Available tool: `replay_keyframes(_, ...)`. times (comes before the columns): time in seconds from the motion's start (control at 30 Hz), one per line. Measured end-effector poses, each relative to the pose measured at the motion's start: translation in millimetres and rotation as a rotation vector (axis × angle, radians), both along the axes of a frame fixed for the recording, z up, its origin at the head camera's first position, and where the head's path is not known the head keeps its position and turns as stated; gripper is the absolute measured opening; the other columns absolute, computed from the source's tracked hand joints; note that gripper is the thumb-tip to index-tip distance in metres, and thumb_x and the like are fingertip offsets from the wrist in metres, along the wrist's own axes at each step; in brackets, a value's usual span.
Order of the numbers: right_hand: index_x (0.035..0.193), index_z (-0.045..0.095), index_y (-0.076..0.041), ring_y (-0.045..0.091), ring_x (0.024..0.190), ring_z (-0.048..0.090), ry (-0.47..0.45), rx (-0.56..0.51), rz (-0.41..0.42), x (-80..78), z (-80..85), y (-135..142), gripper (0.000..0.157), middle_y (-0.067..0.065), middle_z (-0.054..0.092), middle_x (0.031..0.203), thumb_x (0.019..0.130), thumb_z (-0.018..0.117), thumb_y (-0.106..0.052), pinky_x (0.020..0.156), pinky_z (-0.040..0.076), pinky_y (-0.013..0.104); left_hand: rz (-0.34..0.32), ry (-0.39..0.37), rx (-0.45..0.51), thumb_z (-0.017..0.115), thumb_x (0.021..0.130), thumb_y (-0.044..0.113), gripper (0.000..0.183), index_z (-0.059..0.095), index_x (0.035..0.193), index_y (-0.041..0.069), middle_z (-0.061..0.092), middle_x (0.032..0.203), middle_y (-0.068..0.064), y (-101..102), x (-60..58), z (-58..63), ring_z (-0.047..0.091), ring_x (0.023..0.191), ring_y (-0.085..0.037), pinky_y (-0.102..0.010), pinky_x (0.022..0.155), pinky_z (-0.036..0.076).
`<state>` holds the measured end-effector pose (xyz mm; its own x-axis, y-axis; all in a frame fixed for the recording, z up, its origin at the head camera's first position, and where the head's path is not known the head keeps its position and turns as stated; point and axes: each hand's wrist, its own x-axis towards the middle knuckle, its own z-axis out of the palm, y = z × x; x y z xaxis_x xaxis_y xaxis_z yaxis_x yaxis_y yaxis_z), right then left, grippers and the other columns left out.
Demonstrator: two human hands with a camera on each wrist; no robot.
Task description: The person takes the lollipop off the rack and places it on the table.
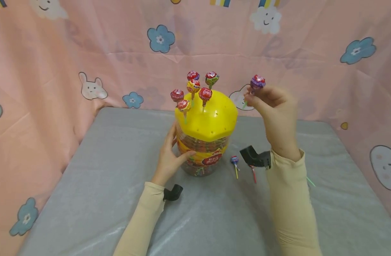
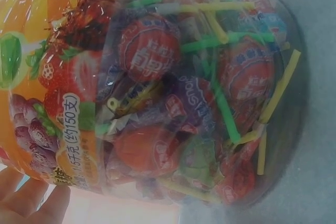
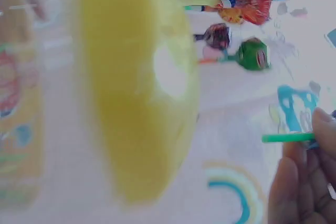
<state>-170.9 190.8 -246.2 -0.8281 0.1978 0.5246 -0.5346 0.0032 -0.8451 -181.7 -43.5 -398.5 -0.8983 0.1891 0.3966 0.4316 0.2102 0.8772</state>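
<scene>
While the left hand [image 1: 172, 156] grips the jar [image 1: 200, 156], the right hand [image 1: 276, 110] pinches a purple lollipop [image 1: 258, 82], its green stick [image 3: 286, 138] slanting down-left from the fingers, toward but apart from the yellow lid [image 1: 211, 121].

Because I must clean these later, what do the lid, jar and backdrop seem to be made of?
Lid: probably moulded plastic, glossy, with a bright highlight.
Jar: likely clear plastic, shiny; lollipops show through its wall.
Backdrop: apparently thin fabric, fairly matte, with creases and soft folds.
</scene>
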Motion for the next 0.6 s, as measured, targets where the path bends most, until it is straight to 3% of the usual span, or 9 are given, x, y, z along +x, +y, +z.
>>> replay_keyframes(0.07,0.084,0.069,0.010,0.022,0.071,0.063,-0.091,0.014,-0.007,17.2,-16.6,14,0.009,0.012,0.070,0.084,0.078,0.074,0.005,0.068,0.056,0.025,0.001,0.004,0.002,0.060,0.073,0.064,0.106,0.015,0.152,0.009,0.023,0.154,-0.010,0,0.6,-0.2,0.030,0.136,-0.029,-0.044,0.110,0.030)
replay_keyframes(0.2,0.092,0.068,0.008,0.017,0.070,0.063,-0.384,0.277,-0.064,52.9,-65.7,43,0.018,0.002,0.070,0.081,0.084,0.073,-0.008,0.067,0.055,0.023,0.007,0.001,0.011,0.060,0.072,0.064,0.107,0.016,0.152,0.010,0.023,0.154,-0.009,1,1.5,-0.1,0.030,0.136,-0.027,-0.044,0.110,0.030)
replay_keyframes(0.3,0.098,0.066,0.010,0.014,0.072,0.064,-0.604,0.437,-0.023,74.6,-105.1,58,0.024,0.004,0.070,0.082,0.086,0.070,-0.011,0.069,0.056,0.028,0.009,-0.006,0.012,0.060,0.071,0.065,0.107,0.016,0.152,0.010,0.023,0.154,-0.008,0,1.4,-0.1,0.030,0.136,-0.027,-0.044,0.111,0.029)
replay_keyframes(0.37,0.098,0.064,0.011,0.014,0.071,0.064,-0.726,0.480,0.044,84.5,-127.8,64,0.025,0.009,0.070,0.083,0.086,0.069,-0.010,0.068,0.056,0.030,0.009,-0.012,0.006,0.059,0.071,0.065,0.107,0.015,0.152,0.010,0.023,0.154,-0.008,0,1.2,-0.5,0.030,0.136,-0.027,-0.043,0.111,0.030)
replay_keyframes(0.5,0.094,0.064,0.012,0.012,0.067,0.062,-0.865,0.508,0.119,94.6,-160.0,69,0.022,0.011,0.069,0.080,0.084,0.070,-0.007,0.062,0.055,0.028,0.004,-0.018,0.005,0.059,0.072,0.065,0.107,0.013,0.152,0.010,0.022,0.155,-0.008,1,0.7,-1.3,0.030,0.136,-0.028,-0.043,0.111,0.029)
replay_keyframes(0.6,0.092,0.063,0.012,0.010,0.065,0.061,-0.904,0.482,0.102,96.5,-173.1,69,0.021,0.009,0.068,0.078,0.083,0.071,-0.005,0.060,0.055,0.025,-0.002,-0.014,0.005,0.059,0.072,0.065,0.108,0.013,0.152,0.010,0.022,0.155,-0.009,2,0.3,-1.2,0.030,0.136,-0.028,-0.043,0.111,0.029)
